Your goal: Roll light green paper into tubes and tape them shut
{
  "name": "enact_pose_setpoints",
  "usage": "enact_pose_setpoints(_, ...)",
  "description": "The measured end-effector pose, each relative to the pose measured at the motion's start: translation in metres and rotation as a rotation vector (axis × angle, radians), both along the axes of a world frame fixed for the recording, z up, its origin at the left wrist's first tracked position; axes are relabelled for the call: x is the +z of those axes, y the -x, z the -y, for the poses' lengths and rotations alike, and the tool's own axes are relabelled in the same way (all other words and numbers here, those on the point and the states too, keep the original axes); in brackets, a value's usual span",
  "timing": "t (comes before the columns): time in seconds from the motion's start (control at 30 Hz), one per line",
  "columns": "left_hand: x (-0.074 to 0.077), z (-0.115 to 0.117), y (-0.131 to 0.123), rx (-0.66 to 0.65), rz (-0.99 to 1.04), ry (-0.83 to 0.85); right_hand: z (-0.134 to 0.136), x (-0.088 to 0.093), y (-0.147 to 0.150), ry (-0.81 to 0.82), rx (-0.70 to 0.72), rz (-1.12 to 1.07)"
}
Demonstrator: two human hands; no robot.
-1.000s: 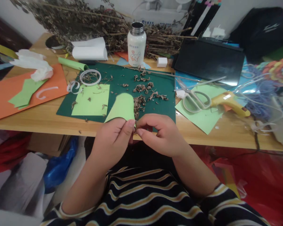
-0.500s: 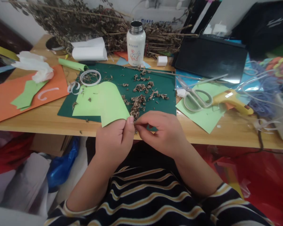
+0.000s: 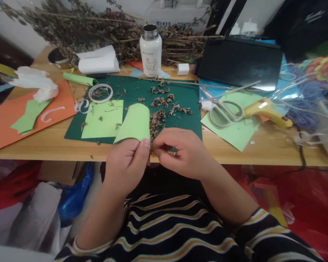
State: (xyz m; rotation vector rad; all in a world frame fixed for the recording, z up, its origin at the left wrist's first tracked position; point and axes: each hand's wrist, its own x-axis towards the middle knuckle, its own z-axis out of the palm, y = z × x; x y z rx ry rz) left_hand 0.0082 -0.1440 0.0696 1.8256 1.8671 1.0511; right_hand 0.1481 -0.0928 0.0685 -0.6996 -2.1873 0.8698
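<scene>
My left hand (image 3: 128,163) is closed on a curled sheet of light green paper (image 3: 135,122), thumb pressed at its lower right corner. Close by on the right, my right hand (image 3: 180,153) has thumb and forefinger pinched together near the paper's edge; whatever is between those fingertips is too small to make out. Crumbled dried leaves (image 3: 157,122) lie on the green cutting mat (image 3: 180,120) just beyond both hands. Another light green sheet (image 3: 102,122) rests flat on the mat with leaf bits on it.
Scissors (image 3: 226,112) and a yellow glue gun (image 3: 268,112) lie at the right. A white bottle (image 3: 151,52) stands upright at the back, before dried branches (image 3: 98,32). A tape roll (image 3: 100,93) and orange paper (image 3: 62,98) are at the left; a black tablet (image 3: 240,63) is behind the scissors.
The held green paper has drawn left and stands more upright, uncovering the flat sheet's right edge. Both hands have shifted slightly left, the right one still pinched. The view has moved a little.
</scene>
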Motion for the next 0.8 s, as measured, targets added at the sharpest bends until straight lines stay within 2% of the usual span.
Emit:
enact_pose_setpoints(0.17,-0.005,0.001,0.003,-0.041,0.374,0.091,-0.004,0.001,-0.002,0.351,0.147,-0.125)
enact_pose_setpoints(0.27,-0.009,0.001,0.004,-0.055,0.521,0.127,-0.003,0.001,-0.001,0.463,0.176,-0.167)
enact_pose_setpoints(0.37,-0.011,0.0,0.004,-0.032,0.56,0.133,-0.001,0.001,-0.001,0.465,0.161,-0.163)
enact_pose_setpoints(0.6,-0.009,0.0,-0.002,0.041,0.62,0.104,0.0,0.0,-0.002,0.308,0.034,-0.123)
enact_pose_setpoints(0.8,-0.013,-0.002,-0.002,-0.065,0.942,0.227,-0.002,-0.003,-0.003,0.48,0.163,-0.189)
